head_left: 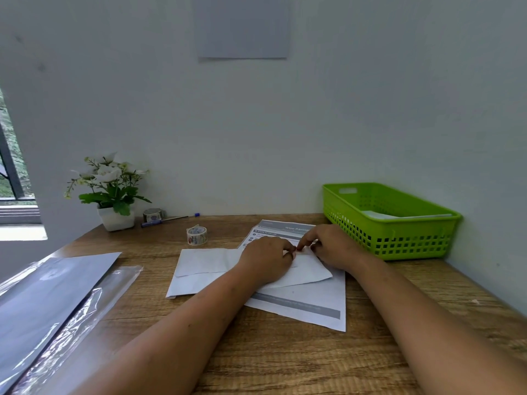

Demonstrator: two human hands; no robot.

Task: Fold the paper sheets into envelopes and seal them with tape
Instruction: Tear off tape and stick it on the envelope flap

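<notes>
A: What sits at the far left of the bench point(285, 360)?

B: A grey sheet in a clear plastic sleeve point(51, 289), lying flat at the near left edge. Behind it, by the wall, stands a small white pot of artificial flowers point(112, 192), then a grey tape roll point(152, 214) and a blue pen point(169, 220) just beside it.

A: And toward the middle?

B: A patterned tape roll point(196, 235) stands on its edge, apart from the papers. In front of it lies a folded white paper sheet point(204, 266), partly on top of a printed instruction sheet point(310, 303).

A: The hands?

B: The left hand point(266, 259) presses down on the folded sheet, fingers curled. The right hand point(332, 246) meets it fingertip to fingertip at the sheet's upper edge, pinching something small and reddish; I cannot tell what.

A: Far right?

B: A green plastic basket point(390, 238) against the wall, with white paper inside.
</notes>
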